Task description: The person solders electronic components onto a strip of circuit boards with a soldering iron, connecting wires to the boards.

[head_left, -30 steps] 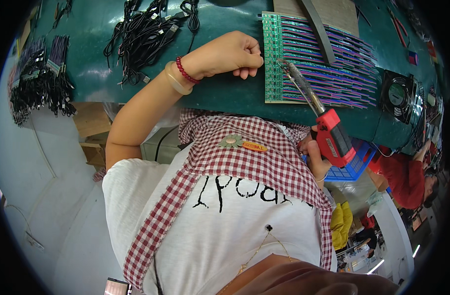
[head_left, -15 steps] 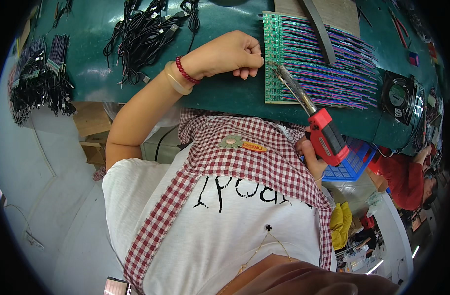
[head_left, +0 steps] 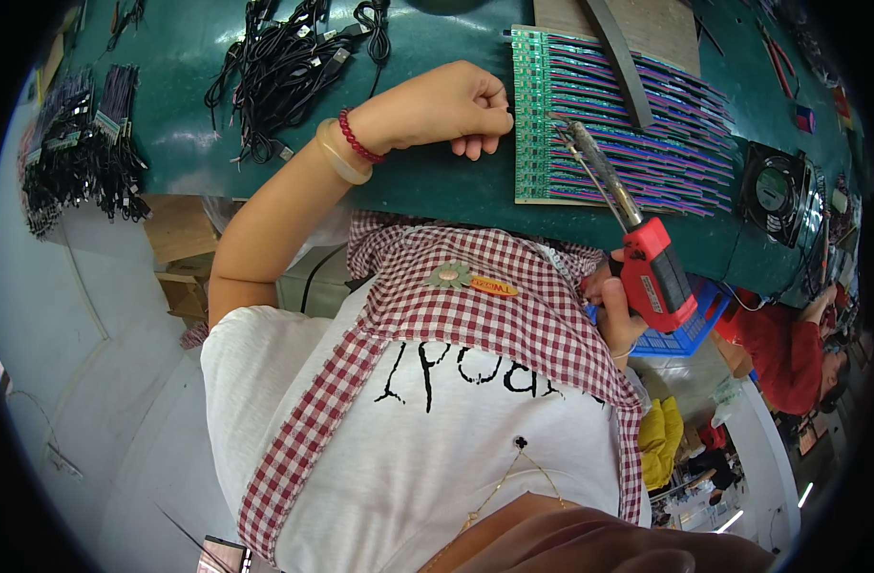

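My left hand is closed, thumb and forefinger pinched together at the left edge of a green circuit board panel. What the pinch holds, if anything, is hidden. Rows of thin multicoloured wires run rightward from the panel. In my right hand is a soldering gun with a red and black body, my fingers wrapped around it. Its metal barrel slants up and left, and its tip is over the wires just right of the boards. A dark grey strip lies across the wires.
Black USB cables lie in a heap on the green table. More wired boards hang over its left edge. A black fan stands at right, above a blue basket. Another person in red sits at far right.
The soldering gun and my right hand have shifted right, taking the tip from the boards to over the wires. My left hand stays almost where it was.
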Tool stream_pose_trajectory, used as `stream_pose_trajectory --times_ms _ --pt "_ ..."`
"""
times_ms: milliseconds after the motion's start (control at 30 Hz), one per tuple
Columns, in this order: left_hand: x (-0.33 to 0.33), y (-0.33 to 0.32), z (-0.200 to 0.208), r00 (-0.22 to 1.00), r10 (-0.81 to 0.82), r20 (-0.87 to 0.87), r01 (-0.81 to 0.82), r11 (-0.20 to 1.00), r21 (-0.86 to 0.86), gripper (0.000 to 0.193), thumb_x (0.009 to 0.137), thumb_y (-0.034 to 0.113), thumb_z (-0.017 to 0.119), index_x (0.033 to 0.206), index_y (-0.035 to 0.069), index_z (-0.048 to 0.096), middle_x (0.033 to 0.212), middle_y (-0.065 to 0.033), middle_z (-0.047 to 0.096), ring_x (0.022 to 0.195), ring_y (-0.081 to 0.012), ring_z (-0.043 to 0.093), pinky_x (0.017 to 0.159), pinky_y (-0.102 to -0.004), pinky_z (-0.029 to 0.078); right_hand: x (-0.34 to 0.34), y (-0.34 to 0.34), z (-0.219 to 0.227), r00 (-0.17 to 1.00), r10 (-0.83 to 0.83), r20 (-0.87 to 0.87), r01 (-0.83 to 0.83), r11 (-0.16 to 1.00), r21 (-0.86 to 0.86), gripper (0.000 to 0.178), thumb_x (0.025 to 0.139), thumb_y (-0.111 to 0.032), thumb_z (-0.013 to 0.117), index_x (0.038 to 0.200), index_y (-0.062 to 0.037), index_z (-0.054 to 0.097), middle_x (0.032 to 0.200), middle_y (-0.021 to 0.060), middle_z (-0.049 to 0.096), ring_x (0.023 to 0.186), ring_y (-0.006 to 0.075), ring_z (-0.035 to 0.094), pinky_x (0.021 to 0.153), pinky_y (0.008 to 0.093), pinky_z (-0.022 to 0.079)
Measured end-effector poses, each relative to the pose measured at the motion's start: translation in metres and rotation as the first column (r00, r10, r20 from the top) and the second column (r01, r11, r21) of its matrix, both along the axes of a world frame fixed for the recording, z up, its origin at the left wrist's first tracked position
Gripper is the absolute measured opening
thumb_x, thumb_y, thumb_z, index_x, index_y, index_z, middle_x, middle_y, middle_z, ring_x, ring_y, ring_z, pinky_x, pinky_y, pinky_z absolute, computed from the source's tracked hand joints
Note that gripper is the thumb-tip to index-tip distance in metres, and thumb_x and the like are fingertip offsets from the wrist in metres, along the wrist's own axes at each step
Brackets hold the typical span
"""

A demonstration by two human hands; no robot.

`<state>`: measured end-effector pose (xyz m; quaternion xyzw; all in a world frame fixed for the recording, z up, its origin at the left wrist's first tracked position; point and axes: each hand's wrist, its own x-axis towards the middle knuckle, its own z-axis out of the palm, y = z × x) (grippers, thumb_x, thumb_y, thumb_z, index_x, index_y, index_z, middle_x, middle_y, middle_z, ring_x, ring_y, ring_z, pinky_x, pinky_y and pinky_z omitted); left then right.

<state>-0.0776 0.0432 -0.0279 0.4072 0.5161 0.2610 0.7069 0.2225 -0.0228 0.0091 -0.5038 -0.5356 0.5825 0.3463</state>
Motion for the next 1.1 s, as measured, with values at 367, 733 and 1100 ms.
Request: stream_pose_trajectory --times_ms 367,733,1100 --pt "-0.056 0.087 0.027 0.255 0.606 -0.754 0.376 0.656 0.655 0.019 0.074 0.018 0.059 0.068 0.001 0.063 0.075 -0.0191 0.061 0.078 -0.0324 0.059 0.067 -0.0413 0.047 0.001 0.019 0.004 0.994 -0.050 -0.099 0.062 0.991 0.117 0.031 0.085 -0.013 0.053 0.107 0.0055 0.042 0.059 0.0051 0.043 0.048 0.0113 0.039 0.047 0.0248 0.036" --pt "-0.068 0.097 0.016 0.184 0.551 -0.814 0.425 0.702 0.572 0.017 0.071 0.014 0.056 0.064 -0.001 0.061 0.070 -0.0205 0.061 0.070 -0.0356 0.060 0.065 -0.0424 0.048 -0.004 0.028 0.011 0.979 -0.081 -0.190 0.108 0.985 0.133 0.030 0.085 -0.015 0.052 0.106 0.0031 0.041 0.058 0.0050 0.043 0.047 0.0104 0.037 0.045 0.0246 0.036" --pt "0.019 0.006 0.036 0.971 0.193 -0.138 -0.060 0.761 0.646 0.013 0.079 0.005 0.061 0.090 0.000 0.062 0.083 -0.0042 0.060 0.075 -0.0103 0.058 0.067 -0.0238 0.047 -0.044 0.042 0.023 0.919 -0.069 -0.388 0.074 0.997 -0.003 0.035 0.084 -0.006 0.052 0.115 0.0015 0.040 0.072 0.0076 0.050 0.058 0.0125 0.046 0.057 0.0271 0.042"
